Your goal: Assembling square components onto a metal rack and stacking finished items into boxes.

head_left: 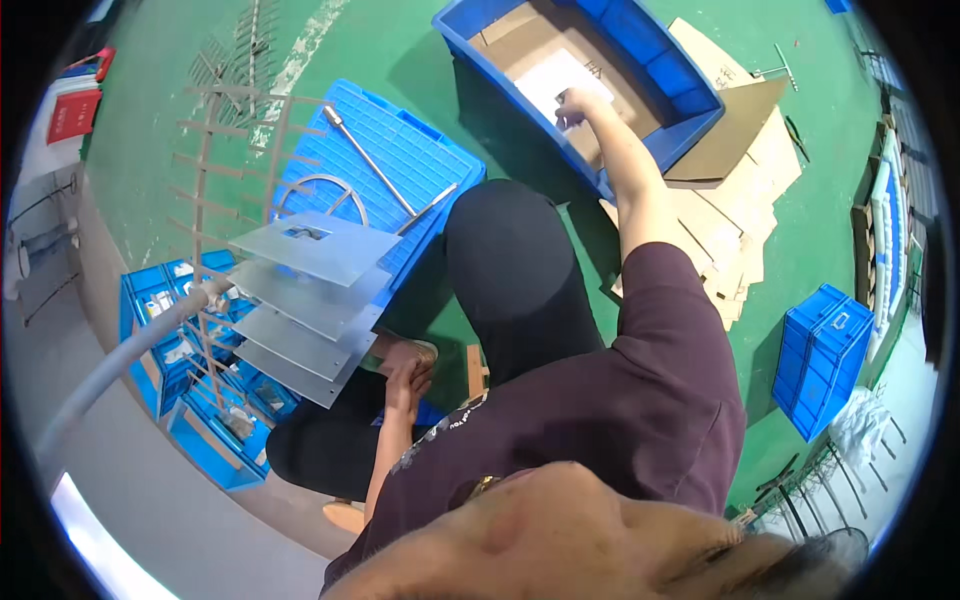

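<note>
My right arm stretches into a blue crate (470,45) at the far right. In it, my right hand (578,105) has its fingers bent and pressed together at a flat white sheet (545,80) lying on brown cardboard. My left hand (408,384) is low beside my leg, fingers curled; what they hold, if anything, is hidden. Just left of it, several translucent panels (335,245) sit one above another on a metal rack (205,170) with many short prongs. The top panel has a small cutout.
A blue lid-like crate (400,140) bears a metal rod (370,160) and a ring-shaped piece. Flat cardboard pieces (745,215) are piled right of the open crate. Blue bins (165,290) with small parts stand at left; another blue crate (822,360) stands at right on the green floor.
</note>
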A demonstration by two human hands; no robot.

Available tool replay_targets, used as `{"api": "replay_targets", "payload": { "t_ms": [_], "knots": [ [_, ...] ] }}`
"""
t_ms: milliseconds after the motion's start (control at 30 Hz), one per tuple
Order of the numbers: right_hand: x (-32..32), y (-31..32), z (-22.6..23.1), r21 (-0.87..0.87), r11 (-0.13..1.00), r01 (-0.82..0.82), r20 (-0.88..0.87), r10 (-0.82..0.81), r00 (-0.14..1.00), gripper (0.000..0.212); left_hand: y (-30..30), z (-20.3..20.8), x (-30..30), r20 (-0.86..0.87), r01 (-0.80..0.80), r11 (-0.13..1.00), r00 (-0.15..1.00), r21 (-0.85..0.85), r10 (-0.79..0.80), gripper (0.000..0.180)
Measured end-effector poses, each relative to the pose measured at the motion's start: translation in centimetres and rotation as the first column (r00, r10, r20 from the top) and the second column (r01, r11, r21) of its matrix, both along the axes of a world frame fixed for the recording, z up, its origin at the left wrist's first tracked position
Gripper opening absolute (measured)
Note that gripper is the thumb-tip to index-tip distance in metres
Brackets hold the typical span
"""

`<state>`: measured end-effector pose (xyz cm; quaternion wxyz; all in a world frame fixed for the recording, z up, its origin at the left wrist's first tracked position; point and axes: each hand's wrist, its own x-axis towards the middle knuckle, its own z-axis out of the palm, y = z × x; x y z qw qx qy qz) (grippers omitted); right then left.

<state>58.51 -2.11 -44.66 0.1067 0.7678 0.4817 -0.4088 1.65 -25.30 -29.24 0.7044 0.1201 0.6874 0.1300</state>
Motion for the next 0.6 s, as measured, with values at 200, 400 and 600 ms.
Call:
{"api": "replay_targets", "payload": {
  "t_ms": [200,400,600],
  "knots": [
    [1.8,-3.1,6.6,0.429,0.864,0.263,0.167,-0.362,0.917,0.063,-0.5,2.1,1.0,-0.022,-0.015,0.998,1.000,0.060,0.017,0.031],
    [-3.8,-11.1,23.2,0.080,0.288,0.954,-0.990,0.138,0.042,0.034,-1.6,5.3,3.3,0.113,0.094,0.961,0.985,0.262,-0.127,0.027],
    [-20.2,-17.0,34.0,-0.008,0.780,0.626,-0.735,0.420,-0.533,0.035,0.5,13.1,8.7,0.276,0.085,0.721,0.888,0.687,-0.367,0.040]
  ]
}}
